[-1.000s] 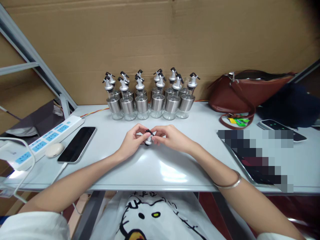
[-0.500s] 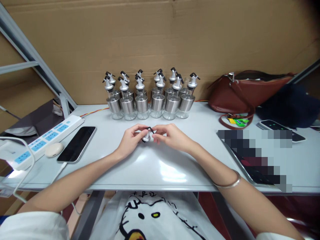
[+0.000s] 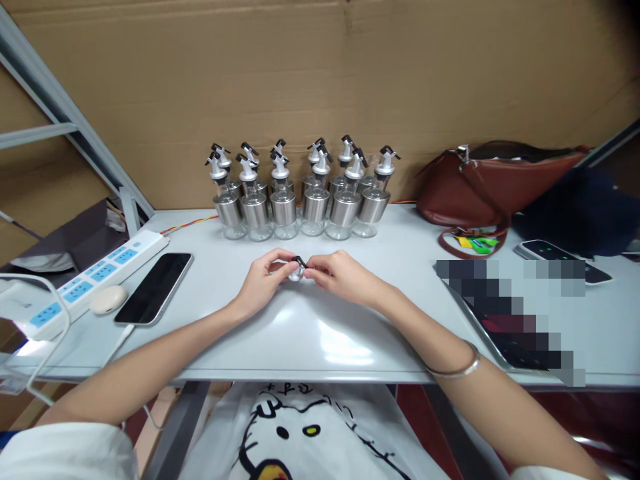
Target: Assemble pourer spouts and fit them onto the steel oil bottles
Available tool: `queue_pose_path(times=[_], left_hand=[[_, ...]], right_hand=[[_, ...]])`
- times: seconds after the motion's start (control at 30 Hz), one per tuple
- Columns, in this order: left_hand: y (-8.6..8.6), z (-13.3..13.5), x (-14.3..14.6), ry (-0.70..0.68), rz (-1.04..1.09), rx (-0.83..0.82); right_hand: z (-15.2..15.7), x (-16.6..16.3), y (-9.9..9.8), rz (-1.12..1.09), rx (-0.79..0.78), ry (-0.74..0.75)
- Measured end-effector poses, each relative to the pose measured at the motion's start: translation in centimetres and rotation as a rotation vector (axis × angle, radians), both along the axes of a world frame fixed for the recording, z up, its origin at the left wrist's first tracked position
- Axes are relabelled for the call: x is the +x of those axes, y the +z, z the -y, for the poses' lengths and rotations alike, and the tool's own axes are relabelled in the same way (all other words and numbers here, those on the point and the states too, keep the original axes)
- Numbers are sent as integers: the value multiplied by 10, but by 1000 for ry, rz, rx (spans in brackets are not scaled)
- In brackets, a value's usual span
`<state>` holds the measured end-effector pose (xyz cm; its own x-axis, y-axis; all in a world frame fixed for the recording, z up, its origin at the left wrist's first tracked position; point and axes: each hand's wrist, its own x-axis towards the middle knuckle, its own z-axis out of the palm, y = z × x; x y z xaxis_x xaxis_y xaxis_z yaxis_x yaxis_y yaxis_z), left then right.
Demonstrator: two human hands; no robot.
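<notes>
- Cardboard backs my grey table (image 3: 350, 347); finished dispenser bottles (image 3: 300, 200) stand in rows.
- Both my left hand (image 3: 263, 283) and right hand (image 3: 345, 277) pinch one spout cap (image 3: 296, 268), not yet on any bottle.

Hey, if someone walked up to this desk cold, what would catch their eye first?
Probably the two hands meeting at the middle of the pale table: the left hand and right hand pinch a small pourer cap between their fingertips. Right behind them, against the cardboard wall, stands a tight cluster of glass bottles with steel sleeves and spouts. A brown leather bag lies at the far right.
</notes>
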<state>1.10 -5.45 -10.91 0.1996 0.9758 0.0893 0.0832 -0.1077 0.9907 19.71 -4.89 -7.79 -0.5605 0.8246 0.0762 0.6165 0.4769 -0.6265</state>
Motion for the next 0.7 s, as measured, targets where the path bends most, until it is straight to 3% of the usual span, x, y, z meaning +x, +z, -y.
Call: queue_pose_path(times=[0.47, 0.7], left_hand=[[-1, -4, -1, -65, 43, -70], [4, -9, -6, -118, 149, -254]], right_hand=[[-1, -1, -1, 26, 1, 15], [-1, 1, -1, 31, 6, 24]])
